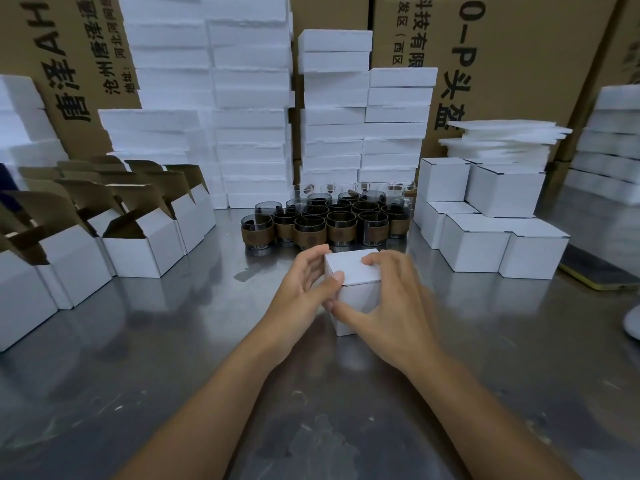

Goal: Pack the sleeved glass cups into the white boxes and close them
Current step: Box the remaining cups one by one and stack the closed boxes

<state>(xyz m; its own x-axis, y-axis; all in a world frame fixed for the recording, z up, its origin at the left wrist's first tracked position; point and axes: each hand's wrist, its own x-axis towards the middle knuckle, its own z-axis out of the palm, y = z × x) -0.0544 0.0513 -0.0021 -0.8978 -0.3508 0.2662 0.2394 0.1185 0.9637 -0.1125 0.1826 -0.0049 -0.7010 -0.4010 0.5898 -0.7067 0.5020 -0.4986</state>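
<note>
Now, on your steel table (138, 358), open boxes (138, 251) stand left and closed boxes (485, 244) right, with the sleeved glass cups (341, 230) behind, their rear rows half hidden. The shut white box (353, 268) sits upright at centre, a corner towards you and its contents unseen. Your left hand (304, 282) grips its left side, thumb on top. Your blurred right hand (391, 299) seems clamped over lid and front.

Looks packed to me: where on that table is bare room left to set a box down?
Bare steel table lies between the open boxes and the held box, and toward the closed boxes. Crowded behind: cups, foam stacks.
</note>
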